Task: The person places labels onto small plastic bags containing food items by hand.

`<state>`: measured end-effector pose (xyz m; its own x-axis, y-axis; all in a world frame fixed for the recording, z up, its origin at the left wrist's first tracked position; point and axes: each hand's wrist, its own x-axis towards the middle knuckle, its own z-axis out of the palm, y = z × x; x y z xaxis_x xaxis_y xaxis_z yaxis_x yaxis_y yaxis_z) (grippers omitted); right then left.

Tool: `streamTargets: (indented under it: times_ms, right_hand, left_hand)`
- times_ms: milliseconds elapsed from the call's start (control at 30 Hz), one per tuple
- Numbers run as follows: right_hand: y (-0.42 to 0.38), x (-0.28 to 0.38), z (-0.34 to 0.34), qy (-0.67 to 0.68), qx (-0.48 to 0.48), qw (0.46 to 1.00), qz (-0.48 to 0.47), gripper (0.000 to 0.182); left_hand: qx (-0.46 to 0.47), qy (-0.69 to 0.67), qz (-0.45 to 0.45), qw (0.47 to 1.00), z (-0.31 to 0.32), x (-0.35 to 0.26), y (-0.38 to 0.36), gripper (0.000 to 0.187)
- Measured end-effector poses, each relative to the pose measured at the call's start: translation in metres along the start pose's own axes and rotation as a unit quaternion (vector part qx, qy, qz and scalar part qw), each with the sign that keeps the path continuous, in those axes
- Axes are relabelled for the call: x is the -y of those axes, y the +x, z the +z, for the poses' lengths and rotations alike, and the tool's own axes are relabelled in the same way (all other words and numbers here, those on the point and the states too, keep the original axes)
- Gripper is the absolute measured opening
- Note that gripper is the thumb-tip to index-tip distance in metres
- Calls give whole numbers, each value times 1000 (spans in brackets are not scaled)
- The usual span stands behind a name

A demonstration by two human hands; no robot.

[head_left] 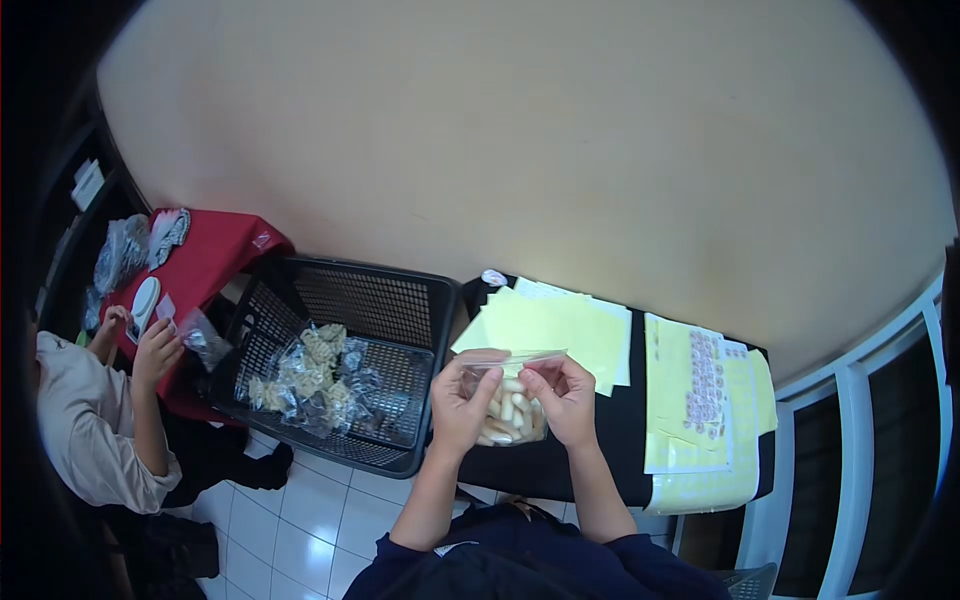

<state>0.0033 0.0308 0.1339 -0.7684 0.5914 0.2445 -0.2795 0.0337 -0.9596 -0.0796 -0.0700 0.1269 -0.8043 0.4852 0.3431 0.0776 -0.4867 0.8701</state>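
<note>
A clear plastic bag (512, 415) of pale, oblong pieces hangs upright between my two hands, in front of my body. My left hand (466, 400) pinches the bag's top edge on the left side. On the right side of the same edge, my right hand (562, 400) grips it, with the thumb pressed on the plastic. Behind the bag, yellow sheets (550, 330) lie on a black-covered table (610, 450).
Left of me stands a black basket (400, 375) holding several bagged items (310, 380). Sheets with round stickers (705, 385) lie on the right. Another person (90, 430) handles a plastic bag (203, 340) by a red-covered table (205, 260). A wall (550, 150) rises behind.
</note>
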Motion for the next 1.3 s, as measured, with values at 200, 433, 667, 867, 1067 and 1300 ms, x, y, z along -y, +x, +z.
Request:
streamTargets:
  times_ms: [200, 433, 667, 867, 1067, 1300]
  right_hand:
    - [-8, 25, -40, 13, 5, 997, -75, 7]
    - [-12, 39, -40, 23, -2, 994, -106, 8]
    - [-10, 42, -21, 6, 3, 991, -135, 8]
    - [-10, 43, -2, -7, 8, 989, -150, 7]
    - [-8, 39, 14, -7, -3, 987, -158, 7]
    - [-4, 37, 25, -2, 25, 987, -161, 7]
  left_hand:
    - [39, -26, -20, 999, 45, 3, -16, 7]
    - [51, 10, 0, 999, 54, -6, -11, 24]
    - [71, 17, 55, 996, 41, -24, -6, 30]
    - [54, 63, 95, 992, 25, -33, -7, 30]
    - [52, 83, 143, 985, 11, -31, -4, 34]
    - [39, 68, 128, 989, -1, -33, -4, 37]
